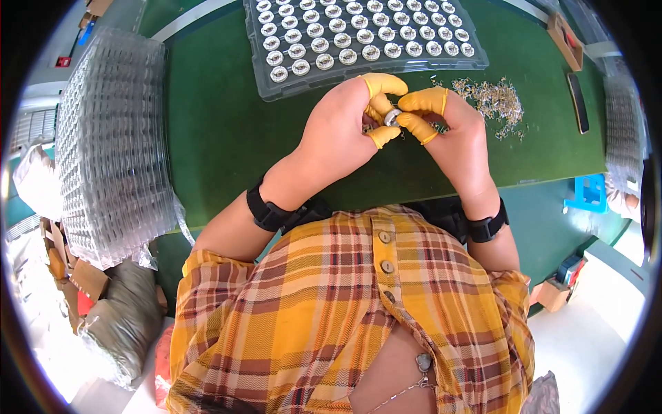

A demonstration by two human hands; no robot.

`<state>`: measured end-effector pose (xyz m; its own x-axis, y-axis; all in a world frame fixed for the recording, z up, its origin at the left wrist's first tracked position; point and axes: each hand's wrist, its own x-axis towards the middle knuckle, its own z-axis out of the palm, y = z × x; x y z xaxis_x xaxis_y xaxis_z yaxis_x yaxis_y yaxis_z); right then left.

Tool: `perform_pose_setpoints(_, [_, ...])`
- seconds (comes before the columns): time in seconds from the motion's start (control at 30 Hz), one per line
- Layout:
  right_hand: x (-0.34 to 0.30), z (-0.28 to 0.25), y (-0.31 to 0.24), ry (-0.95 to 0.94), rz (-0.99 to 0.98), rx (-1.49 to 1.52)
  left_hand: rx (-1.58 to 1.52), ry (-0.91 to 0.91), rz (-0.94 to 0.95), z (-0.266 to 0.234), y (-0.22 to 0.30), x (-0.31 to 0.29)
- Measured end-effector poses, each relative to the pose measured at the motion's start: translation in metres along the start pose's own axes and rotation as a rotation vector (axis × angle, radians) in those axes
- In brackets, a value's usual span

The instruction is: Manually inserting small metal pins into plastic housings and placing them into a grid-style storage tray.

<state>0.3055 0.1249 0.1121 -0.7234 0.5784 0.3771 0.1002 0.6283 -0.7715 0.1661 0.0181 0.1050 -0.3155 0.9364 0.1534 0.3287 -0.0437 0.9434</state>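
My left hand point(341, 124) and my right hand point(452, 131) meet over the green table mat point(221, 131), both with yellow finger cots on the fingertips. Together they pinch a small round silver part point(392, 116) between thumbs and forefingers. Just beyond the hands lies a clear plastic tray point(276, 86) holding several rows of similar round white-and-metal parts. A loose heap of tiny metal pieces point(493, 100) lies to the right of my right hand. Each wrist wears a black band.
A tall stack of empty clear trays point(110, 145) stands at the left of the table. A dark flat bar point(578, 103) and a small brown box point(565, 40) lie at the right edge. A blue stool point(587, 193) and cartons sit on the floor.
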Motion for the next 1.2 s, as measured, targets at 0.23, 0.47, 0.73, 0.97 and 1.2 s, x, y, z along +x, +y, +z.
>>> perform_pose_setpoints(0.23, [-0.007,-0.004,0.007,-0.162,0.183,0.175,0.222,-0.095,0.044,-0.008,0.007,-0.008])
perform_pose_setpoints(0.47, [0.005,-0.020,0.034,-0.057,-0.038,-0.347,-0.366,0.070,-0.204,-0.028,-0.026,-0.024])
perform_pose_setpoints(0.73, [0.020,0.011,0.025,-0.215,-0.110,-0.574,-0.292,0.068,-0.239,-0.026,-0.022,-0.016])
perform_pose_setpoints(0.97, [0.028,0.011,0.034,-0.173,-0.230,-0.441,-0.208,0.077,-0.225,-0.024,-0.026,-0.008])
perform_pose_setpoints(1.2, [0.038,0.013,0.021,-0.340,-0.450,-0.686,-0.368,0.031,-0.324,-0.023,-0.021,-0.006])
